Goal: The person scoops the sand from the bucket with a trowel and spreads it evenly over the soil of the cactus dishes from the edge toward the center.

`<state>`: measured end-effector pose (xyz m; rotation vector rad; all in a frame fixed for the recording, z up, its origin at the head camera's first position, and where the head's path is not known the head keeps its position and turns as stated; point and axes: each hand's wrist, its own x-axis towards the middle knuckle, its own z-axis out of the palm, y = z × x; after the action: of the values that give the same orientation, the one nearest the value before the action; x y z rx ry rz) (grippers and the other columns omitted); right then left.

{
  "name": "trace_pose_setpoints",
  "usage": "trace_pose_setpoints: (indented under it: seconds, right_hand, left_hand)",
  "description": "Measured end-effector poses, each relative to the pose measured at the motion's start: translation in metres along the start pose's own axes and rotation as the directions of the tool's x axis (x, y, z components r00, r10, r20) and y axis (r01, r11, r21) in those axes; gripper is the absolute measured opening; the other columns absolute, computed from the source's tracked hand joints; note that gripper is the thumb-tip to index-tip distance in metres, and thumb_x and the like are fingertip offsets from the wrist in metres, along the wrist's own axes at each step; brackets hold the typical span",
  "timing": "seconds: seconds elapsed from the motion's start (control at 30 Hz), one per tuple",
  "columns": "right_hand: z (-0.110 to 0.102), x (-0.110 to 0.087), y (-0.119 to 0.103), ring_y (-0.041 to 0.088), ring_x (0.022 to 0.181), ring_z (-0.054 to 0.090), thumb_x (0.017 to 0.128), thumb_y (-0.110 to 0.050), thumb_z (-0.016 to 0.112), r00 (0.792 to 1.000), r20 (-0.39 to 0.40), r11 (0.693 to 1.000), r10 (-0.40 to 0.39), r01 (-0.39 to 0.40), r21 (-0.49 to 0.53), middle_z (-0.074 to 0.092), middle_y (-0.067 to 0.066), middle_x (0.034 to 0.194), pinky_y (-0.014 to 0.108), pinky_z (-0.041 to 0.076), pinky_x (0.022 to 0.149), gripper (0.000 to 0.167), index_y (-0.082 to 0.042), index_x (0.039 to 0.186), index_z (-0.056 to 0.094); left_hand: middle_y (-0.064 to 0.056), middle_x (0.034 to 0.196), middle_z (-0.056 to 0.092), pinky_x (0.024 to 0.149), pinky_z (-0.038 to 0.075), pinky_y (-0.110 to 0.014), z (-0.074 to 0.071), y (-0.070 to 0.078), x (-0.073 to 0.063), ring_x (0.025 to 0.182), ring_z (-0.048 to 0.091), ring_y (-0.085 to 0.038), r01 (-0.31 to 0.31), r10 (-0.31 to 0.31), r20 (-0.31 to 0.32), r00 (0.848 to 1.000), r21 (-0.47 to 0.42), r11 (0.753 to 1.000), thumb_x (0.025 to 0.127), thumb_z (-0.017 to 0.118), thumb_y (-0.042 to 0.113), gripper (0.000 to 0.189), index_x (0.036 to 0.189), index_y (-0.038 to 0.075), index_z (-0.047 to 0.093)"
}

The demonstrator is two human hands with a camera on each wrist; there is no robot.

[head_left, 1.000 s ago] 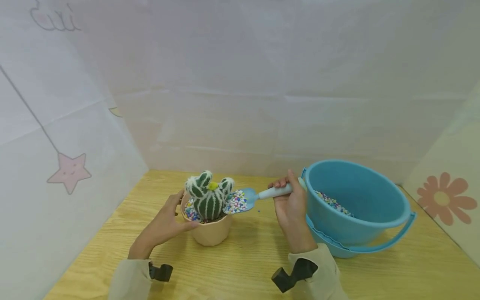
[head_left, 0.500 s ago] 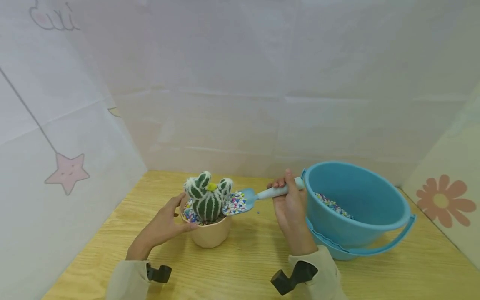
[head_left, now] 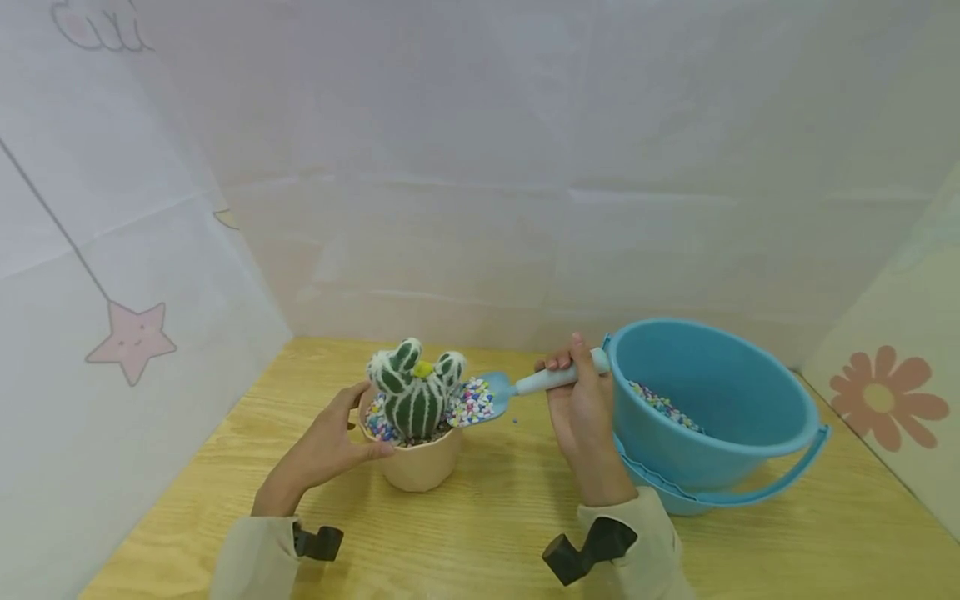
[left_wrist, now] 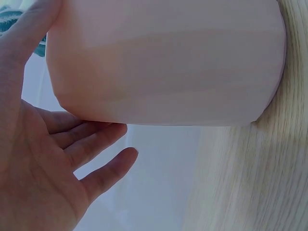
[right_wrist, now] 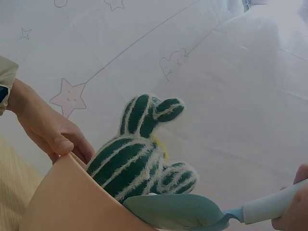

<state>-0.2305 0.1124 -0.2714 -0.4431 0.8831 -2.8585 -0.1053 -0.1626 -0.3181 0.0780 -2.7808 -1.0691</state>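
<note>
A peach plant pot [head_left: 422,468] stands on the table, holding a fuzzy green-and-white cactus [head_left: 415,408] with a yellow flower. My left hand [head_left: 326,446] grips the pot's left side, thumb at the rim; in the left wrist view its fingers [left_wrist: 103,139] lie along the far wall. My right hand [head_left: 585,412] holds a small blue trowel by its pale handle [head_left: 551,381]. The trowel's blade [right_wrist: 173,211], heaped with multicoloured pebbles [head_left: 472,402], is at the pot's right rim beside the cactus. Similar pebbles [head_left: 380,421] lie inside the pot, left of the cactus.
A large blue bucket [head_left: 690,462] with a lowered handle stands right of my right hand, pebbles [head_left: 663,406] inside it. One small blue pebble [head_left: 515,421] lies on the wooden table [head_left: 480,533]. Printed pale sheets [head_left: 465,208] enclose the back and sides.
Both hands, the pot and the loaded trowel hold almost the same places. Only a slight shift of the whole head view shows.
</note>
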Motion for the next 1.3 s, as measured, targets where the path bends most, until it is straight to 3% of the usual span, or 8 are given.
trace_pose_setpoints:
  seconds: [0.17,0.23,0.37,0.6,0.97,1.3]
  right_hand:
    - [0.003,-0.003,0.003,0.013,0.064,0.046,0.101,-0.019,0.047,1.0,-0.008,1.0,0.02,-0.02,-0.018,0.046,-0.001,0.064,0.027,0.044,0.073,0.033,-0.013,0.068,0.045]
    - [0.005,-0.005,0.005,0.013,0.064,0.045,0.101,-0.019,0.047,1.0,-0.018,1.0,0.021,-0.021,-0.019,0.045,-0.001,0.064,0.027,0.044,0.073,0.032,-0.013,0.069,0.044]
    - [0.008,-0.006,0.007,0.013,0.064,0.045,0.101,-0.017,0.047,1.0,-0.028,1.0,-0.001,0.001,-0.021,0.045,-0.001,0.063,0.026,0.044,0.072,0.032,-0.013,0.069,0.044]
    - [0.008,-0.003,0.004,0.013,0.063,0.046,0.102,-0.014,0.044,1.0,-0.028,0.999,-0.012,0.011,-0.034,0.046,-0.001,0.063,0.027,0.046,0.07,0.034,-0.012,0.068,0.045]
    - [0.006,-0.001,-0.005,0.013,0.064,0.048,0.101,-0.017,0.045,1.0,-0.006,0.999,-0.006,0.005,-0.041,0.048,-0.001,0.064,0.028,0.047,0.071,0.033,-0.011,0.069,0.046]
    - [0.01,-0.006,0.007,0.013,0.066,0.045,0.101,-0.017,0.047,1.0,0.002,0.998,0.011,-0.011,-0.068,0.044,-0.002,0.066,0.027,0.044,0.073,0.031,-0.014,0.07,0.046]
  left_hand:
    - [-0.026,0.15,0.025,0.1,0.039,-0.057,0.001,0.001,0.0,0.136,0.031,-0.044,0.003,-0.003,0.002,1.0,-0.01,1.0,0.08,0.075,0.043,0.099,0.148,-0.001,0.019]
    - [-0.025,0.149,0.025,0.1,0.038,-0.059,0.002,0.002,0.0,0.136,0.029,-0.044,0.002,-0.002,0.003,1.0,-0.015,1.0,0.079,0.075,0.044,0.089,0.141,0.0,0.028]
    - [-0.026,0.149,0.023,0.1,0.036,-0.062,0.003,0.004,0.0,0.137,0.027,-0.046,0.012,-0.012,0.006,1.0,-0.005,1.0,0.079,0.075,0.046,0.086,0.136,0.0,0.029]
    - [-0.027,0.149,0.023,0.1,0.038,-0.06,0.0,0.006,-0.001,0.135,0.03,-0.047,0.026,-0.027,0.03,0.999,0.007,1.0,0.08,0.074,0.046,0.1,0.147,-0.001,0.017]
    - [-0.027,0.149,0.023,0.101,0.038,-0.059,-0.004,0.006,0.0,0.135,0.031,-0.047,0.038,-0.039,0.04,0.998,0.007,0.999,0.08,0.074,0.046,0.101,0.148,-0.002,0.016]
    - [-0.028,0.149,0.023,0.105,0.031,-0.062,-0.001,0.006,-0.001,0.138,0.023,-0.048,0.04,-0.04,0.047,0.998,0.006,0.999,0.08,0.072,0.049,0.102,0.147,-0.004,0.016]
